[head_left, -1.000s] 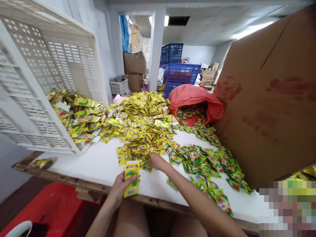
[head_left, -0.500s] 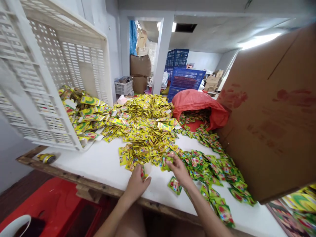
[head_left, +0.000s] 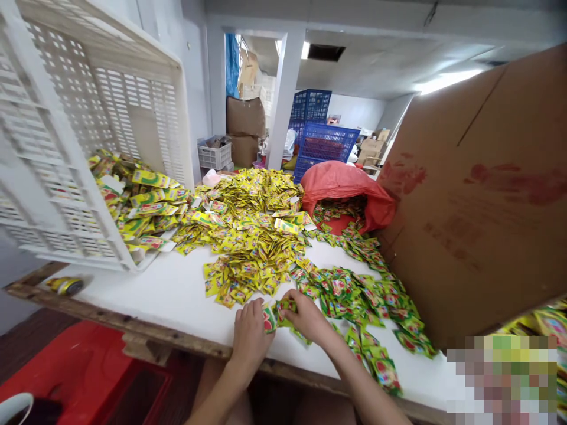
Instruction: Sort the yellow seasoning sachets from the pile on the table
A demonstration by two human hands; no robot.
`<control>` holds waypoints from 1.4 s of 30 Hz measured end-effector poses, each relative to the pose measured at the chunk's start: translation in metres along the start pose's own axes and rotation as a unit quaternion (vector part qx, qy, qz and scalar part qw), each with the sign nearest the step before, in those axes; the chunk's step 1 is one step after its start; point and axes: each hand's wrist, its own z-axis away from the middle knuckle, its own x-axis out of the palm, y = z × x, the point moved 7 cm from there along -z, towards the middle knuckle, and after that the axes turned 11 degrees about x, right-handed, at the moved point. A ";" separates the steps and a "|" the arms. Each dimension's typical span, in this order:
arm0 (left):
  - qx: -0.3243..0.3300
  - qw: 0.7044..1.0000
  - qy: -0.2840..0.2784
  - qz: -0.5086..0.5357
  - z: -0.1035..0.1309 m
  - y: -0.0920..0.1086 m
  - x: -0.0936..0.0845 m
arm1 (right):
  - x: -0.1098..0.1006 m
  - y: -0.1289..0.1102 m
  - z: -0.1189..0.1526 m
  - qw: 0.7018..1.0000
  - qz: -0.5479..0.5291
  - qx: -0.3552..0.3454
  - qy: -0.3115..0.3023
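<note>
Near the table's front edge, my left hand [head_left: 251,327] is closed around a small printed carton [head_left: 269,319], mostly covered by the fingers. My right hand [head_left: 305,316] pinches a green sachet [head_left: 284,308] right beside the carton's end; whether the sachet's edge is inside the carton I cannot tell. Beyond both hands spreads a heap of yellow sachets [head_left: 248,265]. To the right of my right hand lies a pile of green sachets [head_left: 341,289], with a few loose ones under my right forearm.
A white crate [head_left: 181,118] lies tipped at left, yellow cartons [head_left: 150,198] spilling from it. A red sack [head_left: 345,177] with green sachets opens toward me. The large cardboard box [head_left: 478,195] bounds the right side. A small yellow bottle [head_left: 65,286] lies at the left front.
My right hand has moved left and down, bringing the green sachet to the carton. My left hand has turned, with its back now facing up. The view has shifted slightly right.
</note>
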 end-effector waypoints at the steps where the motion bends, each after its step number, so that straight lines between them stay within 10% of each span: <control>1: 0.003 1.000 -0.003 -0.007 0.000 0.001 0.000 | 0.002 0.000 -0.002 1.000 0.004 -0.001 -0.018; 14: 0.021 0.999 -0.011 -0.029 0.002 0.009 -0.005 | 0.011 -0.015 0.005 0.994 0.110 -0.007 -0.008; 27: -0.043 0.991 0.035 0.119 0.003 0.003 -0.006 | 0.006 -0.001 -0.010 0.997 -0.052 -0.009 0.056; 31: -0.089 0.955 0.027 0.282 0.003 0.005 0.003 | -0.012 -0.026 0.003 0.987 0.060 -0.095 0.119; 42: -0.007 0.798 -0.102 0.594 -0.002 0.006 0.022 | -0.002 -0.033 0.021 0.981 0.131 -0.138 0.039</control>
